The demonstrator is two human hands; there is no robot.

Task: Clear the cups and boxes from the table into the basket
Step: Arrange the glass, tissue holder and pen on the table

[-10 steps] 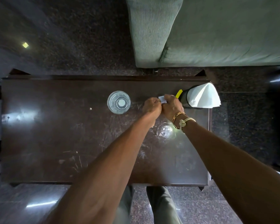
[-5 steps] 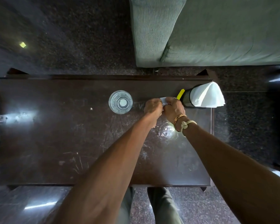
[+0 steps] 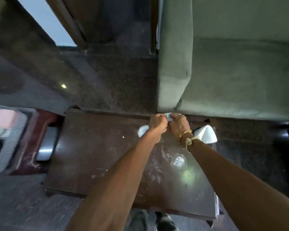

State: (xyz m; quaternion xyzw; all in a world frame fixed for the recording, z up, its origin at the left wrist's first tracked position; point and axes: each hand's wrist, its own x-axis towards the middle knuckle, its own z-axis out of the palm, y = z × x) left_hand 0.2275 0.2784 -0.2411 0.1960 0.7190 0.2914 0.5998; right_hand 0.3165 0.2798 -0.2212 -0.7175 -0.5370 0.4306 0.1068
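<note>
small pale box (image 3: 168, 117), blurred, is pinched between the closed left hand (image 3: 157, 123) and right hand (image 3: 179, 125) above the tabletop's (image 3: 93, 147) far edge. a glass cup (image 3: 142, 130) is half hidden beside the left wrist; the basket (image 3: 205, 134) is seen at the far right corner.

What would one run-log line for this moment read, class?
left hand: pinching small pale item | right hand: same | glass: on table | basket: not visible
</note>
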